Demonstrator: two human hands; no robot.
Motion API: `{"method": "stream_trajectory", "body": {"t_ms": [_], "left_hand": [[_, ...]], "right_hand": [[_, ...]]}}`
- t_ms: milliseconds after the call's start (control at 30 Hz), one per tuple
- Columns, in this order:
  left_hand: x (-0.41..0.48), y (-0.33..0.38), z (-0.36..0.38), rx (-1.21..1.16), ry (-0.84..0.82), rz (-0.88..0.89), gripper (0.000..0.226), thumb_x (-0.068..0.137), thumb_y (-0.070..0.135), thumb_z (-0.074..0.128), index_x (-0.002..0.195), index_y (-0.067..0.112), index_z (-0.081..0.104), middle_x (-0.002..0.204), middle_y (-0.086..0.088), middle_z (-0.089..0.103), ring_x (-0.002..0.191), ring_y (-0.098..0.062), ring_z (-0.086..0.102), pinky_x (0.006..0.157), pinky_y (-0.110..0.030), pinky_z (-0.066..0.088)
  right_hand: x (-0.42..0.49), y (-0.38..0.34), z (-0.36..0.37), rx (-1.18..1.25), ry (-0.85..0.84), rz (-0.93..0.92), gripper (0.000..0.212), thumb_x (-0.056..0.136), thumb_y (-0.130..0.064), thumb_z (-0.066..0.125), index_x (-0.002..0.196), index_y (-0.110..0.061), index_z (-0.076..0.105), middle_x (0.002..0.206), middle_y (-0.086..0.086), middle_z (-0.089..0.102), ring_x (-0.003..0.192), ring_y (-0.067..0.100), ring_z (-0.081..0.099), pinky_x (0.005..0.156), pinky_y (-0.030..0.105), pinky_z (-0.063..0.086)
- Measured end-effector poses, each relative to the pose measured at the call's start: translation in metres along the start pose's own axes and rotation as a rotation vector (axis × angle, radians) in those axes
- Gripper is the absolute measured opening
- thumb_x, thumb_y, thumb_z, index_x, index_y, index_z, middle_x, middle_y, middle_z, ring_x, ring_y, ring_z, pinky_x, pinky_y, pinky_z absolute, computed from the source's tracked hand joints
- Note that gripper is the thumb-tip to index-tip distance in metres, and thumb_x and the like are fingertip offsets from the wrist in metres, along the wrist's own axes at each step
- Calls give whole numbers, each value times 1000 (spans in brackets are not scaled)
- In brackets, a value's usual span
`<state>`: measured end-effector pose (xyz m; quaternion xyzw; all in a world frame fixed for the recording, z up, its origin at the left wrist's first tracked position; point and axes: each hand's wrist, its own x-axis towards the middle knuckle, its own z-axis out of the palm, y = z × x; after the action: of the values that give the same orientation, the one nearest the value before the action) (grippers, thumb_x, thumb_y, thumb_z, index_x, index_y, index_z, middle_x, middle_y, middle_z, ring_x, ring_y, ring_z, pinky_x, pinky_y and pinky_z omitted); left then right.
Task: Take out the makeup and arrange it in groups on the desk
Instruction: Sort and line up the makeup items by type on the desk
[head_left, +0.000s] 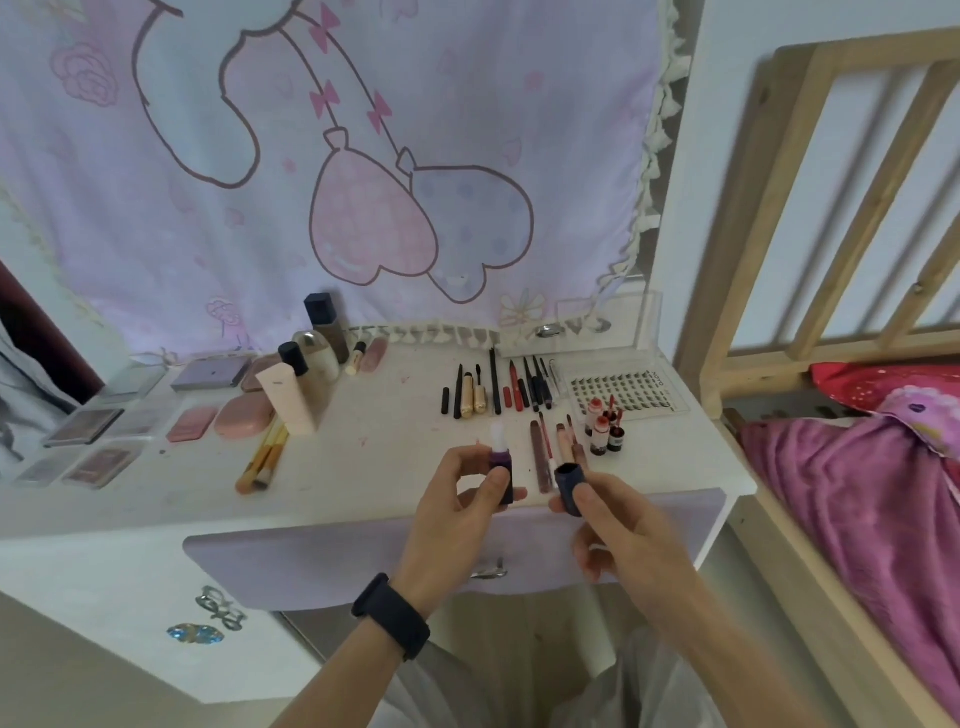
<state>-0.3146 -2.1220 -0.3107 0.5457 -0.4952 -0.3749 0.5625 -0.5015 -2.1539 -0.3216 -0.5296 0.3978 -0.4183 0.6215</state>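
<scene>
Both hands are up over the front edge of the desk (363, 415), each holding one half of the same thing. The left hand (457, 499) grips the lipstick (501, 458) by its purple base, thumb in front and fingers wrapped behind. It's upright, with the pale bullet sticking out the top. The right hand (618, 525) pinches the dark cap (569, 488) between thumb and fingers, open end up, just beside the lipstick but not touching it. So the lipstick is uncapped and in the air, not down on the desk. There's a black band (390, 616) on the left wrist.

The desk itself looks pretty well sorted already. Far left there's a block of flat palettes (85, 426), with two pink compacts (244, 415) next to them. A few bottles (317, 358) stand clustered toward the back, and some yellow-handled brushes (265, 457) lie in front of them. Middle-right is a row of pencils (497, 389) laid side by side, and right of those is a lash tray (628, 392). Small red vials (602, 428) stand in front of the tray. Just left of them lie some lip tubes (545, 452), right behind the hands. A clear box (597, 325) sits at the back by the wall.

Under the hands is a lilac drawer (311, 561) front. A pink cartoon cloth (363, 156) hangs behind the desk. On the right there's a wooden bed frame (789, 208) with a magenta blanket (857, 493).
</scene>
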Motion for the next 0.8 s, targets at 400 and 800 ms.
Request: {"method": "stream_trajectory", "body": {"t_ms": [400, 800], "left_hand": [[29, 4, 64, 352, -44, 37, 20, 93, 31, 69, 109, 39, 62, 98, 26, 68, 93, 15, 56, 76, -3, 41], [60, -4, 98, 815, -7, 70, 21, 92, 48, 61, 112, 44, 67, 100, 25, 66, 116, -10, 44, 100, -34, 22]], "right_hand": [[2, 6, -94, -370, 291, -95, 13, 91, -32, 71, 103, -36, 68, 97, -22, 71, 78, 3, 69, 63, 12, 49], [59, 13, -110, -809, 202, -273, 20, 92, -42, 68, 111, -46, 66, 100, -39, 65, 100, -3, 50, 80, 15, 36]]}}
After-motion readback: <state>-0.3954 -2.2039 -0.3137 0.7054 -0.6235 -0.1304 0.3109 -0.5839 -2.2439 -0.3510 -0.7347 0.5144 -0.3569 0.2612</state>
